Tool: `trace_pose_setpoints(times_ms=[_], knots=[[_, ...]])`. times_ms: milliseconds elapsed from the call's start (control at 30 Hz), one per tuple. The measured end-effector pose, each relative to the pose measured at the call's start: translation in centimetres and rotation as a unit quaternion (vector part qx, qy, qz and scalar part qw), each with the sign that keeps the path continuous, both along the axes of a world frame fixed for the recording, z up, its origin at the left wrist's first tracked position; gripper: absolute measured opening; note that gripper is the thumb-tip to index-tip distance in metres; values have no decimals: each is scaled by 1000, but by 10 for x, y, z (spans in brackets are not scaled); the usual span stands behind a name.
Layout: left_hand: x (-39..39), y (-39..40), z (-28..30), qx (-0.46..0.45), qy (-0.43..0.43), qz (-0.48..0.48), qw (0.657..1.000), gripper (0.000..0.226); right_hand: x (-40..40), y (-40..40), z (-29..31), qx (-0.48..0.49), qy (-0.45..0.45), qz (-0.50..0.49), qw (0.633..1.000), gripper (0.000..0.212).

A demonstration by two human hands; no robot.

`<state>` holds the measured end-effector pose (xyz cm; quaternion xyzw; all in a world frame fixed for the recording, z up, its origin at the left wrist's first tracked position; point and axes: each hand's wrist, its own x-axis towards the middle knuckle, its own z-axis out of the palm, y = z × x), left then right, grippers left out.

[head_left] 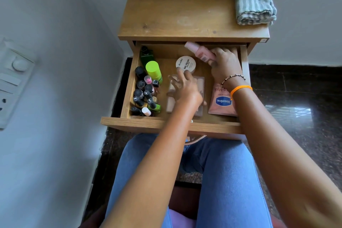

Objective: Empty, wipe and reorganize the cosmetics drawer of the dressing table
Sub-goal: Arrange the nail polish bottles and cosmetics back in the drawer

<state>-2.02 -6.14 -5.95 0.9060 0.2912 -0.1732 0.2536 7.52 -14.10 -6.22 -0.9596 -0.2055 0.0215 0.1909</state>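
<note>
Wooden drawer [129, 96], pulled out from under the desk [177, 15]; we sit before it, knees in blue jeans [227, 172] below its front.

Item one: pink bottle [199, 51], tilted at the back of the drawer, our right hand [224, 65] curled round its lower end, so that grip is clamped on it. Beaded bracelet [233, 77] and orange band [240, 89] on that wrist.

Item two: round white tub [185, 64], lid marked nail polish, centre back. Our left hand [182, 87] hovers just in front of it, fingers spread and loosely bent, grip apart and holding nothing; whether a fingertip touches the tub we cannot tell.

Item three: clear flat packet [200, 83] with pale tubes inside, lying under the left hand.

Item four: peach lotion tube [221, 102] marked Vaseline, flat at the right, partly under our right wrist.

Item five: cluster of small nail polish bottles [143, 94], mostly black-capped, along the left wall, with a lime-capped bottle [153, 69] and a dark green bottle [146, 54] behind them.

Item six: folded green striped cloth [254, 2], on the desk's back right corner.

Dark polished floor [288, 102] at right; pale wall [55, 24] with a switch plate [13, 79] at left.
</note>
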Motion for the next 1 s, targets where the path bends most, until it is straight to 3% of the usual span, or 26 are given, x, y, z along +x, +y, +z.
trace_pose_setpoints(times_ms=[100,200,333,667,800,1000], knots=[[1,11,2,-14,39,-10,999,133,-4,-2,10,28,21,-45,998,25],[3,19,-3,-44,44,5,998,140,-19,-7,12,44,71,-80,993,35],[1,21,-8,-51,12,10,999,138,-42,-14,1,-6,91,-118,989,48],[-5,15,-9,-25,3,39,999,119,-59,-7,3,-20,106,-159,981,41],[-3,15,-11,-27,8,23,999,122,-58,-6,6,-21,103,-122,987,22],[-2,22,-14,-16,-28,-5,999,116,-62,-8,8,-16,137,-86,987,31]])
